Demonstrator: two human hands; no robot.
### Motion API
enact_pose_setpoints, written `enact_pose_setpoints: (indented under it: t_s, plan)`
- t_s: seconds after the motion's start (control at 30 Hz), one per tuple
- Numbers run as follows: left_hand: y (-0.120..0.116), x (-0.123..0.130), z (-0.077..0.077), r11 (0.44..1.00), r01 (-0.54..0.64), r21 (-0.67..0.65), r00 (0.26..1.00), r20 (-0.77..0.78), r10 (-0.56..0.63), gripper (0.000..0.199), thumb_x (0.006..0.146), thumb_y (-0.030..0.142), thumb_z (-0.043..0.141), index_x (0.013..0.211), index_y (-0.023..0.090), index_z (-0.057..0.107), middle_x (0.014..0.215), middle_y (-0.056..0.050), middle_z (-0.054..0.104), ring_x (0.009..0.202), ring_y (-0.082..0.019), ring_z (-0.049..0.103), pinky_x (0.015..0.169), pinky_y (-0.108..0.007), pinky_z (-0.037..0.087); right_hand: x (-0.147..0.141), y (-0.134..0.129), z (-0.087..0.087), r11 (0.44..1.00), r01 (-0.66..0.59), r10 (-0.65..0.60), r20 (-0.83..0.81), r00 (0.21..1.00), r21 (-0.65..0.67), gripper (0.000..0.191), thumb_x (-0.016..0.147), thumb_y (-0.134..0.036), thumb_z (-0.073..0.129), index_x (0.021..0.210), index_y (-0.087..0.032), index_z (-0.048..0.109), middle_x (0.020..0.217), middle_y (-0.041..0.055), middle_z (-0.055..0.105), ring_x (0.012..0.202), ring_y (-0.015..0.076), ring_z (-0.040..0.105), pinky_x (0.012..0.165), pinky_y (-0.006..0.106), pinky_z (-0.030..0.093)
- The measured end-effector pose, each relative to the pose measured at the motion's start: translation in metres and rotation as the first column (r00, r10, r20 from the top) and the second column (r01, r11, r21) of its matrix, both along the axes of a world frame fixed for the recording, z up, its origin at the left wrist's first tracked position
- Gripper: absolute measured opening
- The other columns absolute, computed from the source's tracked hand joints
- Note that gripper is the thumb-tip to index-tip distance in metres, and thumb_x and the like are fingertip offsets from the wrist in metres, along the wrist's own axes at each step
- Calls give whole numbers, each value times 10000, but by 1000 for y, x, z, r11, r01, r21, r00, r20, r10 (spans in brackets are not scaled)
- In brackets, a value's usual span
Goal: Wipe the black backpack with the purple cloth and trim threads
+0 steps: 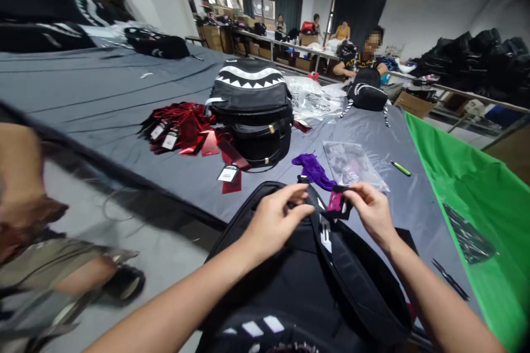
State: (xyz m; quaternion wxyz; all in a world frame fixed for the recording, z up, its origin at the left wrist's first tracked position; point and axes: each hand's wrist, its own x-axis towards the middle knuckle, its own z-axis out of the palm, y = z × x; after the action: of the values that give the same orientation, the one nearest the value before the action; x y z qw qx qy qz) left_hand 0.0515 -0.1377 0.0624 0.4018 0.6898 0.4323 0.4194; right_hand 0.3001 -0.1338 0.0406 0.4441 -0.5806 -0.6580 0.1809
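A black backpack (290,265) with white markings on its lower part lies on the table in front of me. My left hand (284,215) is closed at the top of the backpack, thumb and fingers near its strap; what they pinch, if anything, is hard to see. My right hand (370,209) pinches the right edge of a small black tag with a magenta patch (337,202), held just above the strap. Right behind the tag lies a crumpled purple cloth (314,171). A clear plastic bag (354,162) is on the table beyond my right hand.
A stack of black backpacks with a white tooth pattern (250,99) stands ahead. Red tags (182,127) are piled at its left. A green pen (401,168) and a dark tool (450,278) lie at right, near green sheeting (480,193). A person (366,58) works across the table; another sits at left.
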Motion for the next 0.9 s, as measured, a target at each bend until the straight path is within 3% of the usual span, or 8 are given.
enact_pose_setpoints:
  t_s: [0.1, 0.27, 0.4, 0.5, 0.57, 0.63, 0.73, 0.9]
  plan:
    - [-12, 10, -3, 997, 56, -61, 991, 121, -49, 132, 820, 269, 658, 878, 156, 693, 765, -17, 716, 682, -122, 646, 609, -208, 480, -46, -27, 10, 980, -198, 193, -110, 975, -31, 203, 854, -416, 649, 843, -215, 675, 744, 6, 679, 652, 144, 620, 634, 267, 506]
    - [-28, -13, -28, 987, -161, -18, 959, 231, 161, 122, 841, 254, 644, 762, 163, 661, 698, 6, 690, 625, -106, 626, 618, -209, 483, -73, -41, 6, 913, -386, 368, -146, 918, -128, 138, 878, -354, 616, 883, -240, 693, 820, 13, 703, 730, 158, 648, 695, 281, 517]
    - [-43, -37, -44, 995, 26, -94, 951, 308, 4, 132, 845, 265, 652, 760, 163, 660, 667, 3, 697, 607, -116, 646, 618, -218, 507, -80, -32, 12, 732, -601, 574, -185, 798, -322, 201, 910, -354, 575, 799, -227, 685, 684, -13, 669, 622, 135, 620, 611, 255, 494]
    - [-47, -57, -58, 998, -50, -28, 979, 196, 55, 136, 877, 258, 612, 785, 172, 665, 754, -19, 716, 723, -133, 676, 725, -247, 534, -81, -17, 13, 801, -529, 547, -19, 837, -280, 166, 899, -348, 577, 862, -253, 708, 769, 7, 713, 677, 168, 657, 639, 289, 511]
    - [-43, -72, -68, 952, -302, 58, 952, 80, 297, 132, 872, 274, 620, 956, 178, 656, 1023, -67, 712, 997, -177, 663, 921, -315, 516, -82, -5, 8, 910, -395, 412, 152, 899, -129, 170, 891, -326, 558, 924, -267, 714, 859, 35, 736, 743, 202, 682, 680, 324, 522]
    - [-35, -85, -78, 880, -473, 54, 877, -68, 476, 473, 816, 320, 696, 1239, 176, 541, 1327, -125, 582, 1266, -240, 530, 1082, -411, 424, -85, 6, 1, 946, -321, 320, 312, 895, -49, 216, 902, -310, 508, 963, -267, 710, 930, 61, 742, 800, 229, 693, 703, 346, 520]
    - [-20, -94, -90, 898, -427, -108, 874, -303, 379, 772, 753, 351, 763, 1406, 189, 385, 1428, -138, 508, 1319, -286, 488, 1099, -467, 404, -98, 18, -8, 936, -307, 351, 547, 760, -173, 250, 922, -275, 447, 987, -279, 689, 915, 57, 742, 767, 228, 688, 638, 320, 473]
    - [-9, -88, -108, 902, -429, -59, 821, -443, 361, 540, 785, 383, 744, 1240, 181, 535, 1218, -95, 668, 1125, -277, 638, 971, -418, 507, -131, 31, -12, 810, -289, 585, 674, 450, -510, 184, 906, -178, 481, 906, -253, 649, 710, 7, 686, 623, 169, 627, 538, 266, 321]
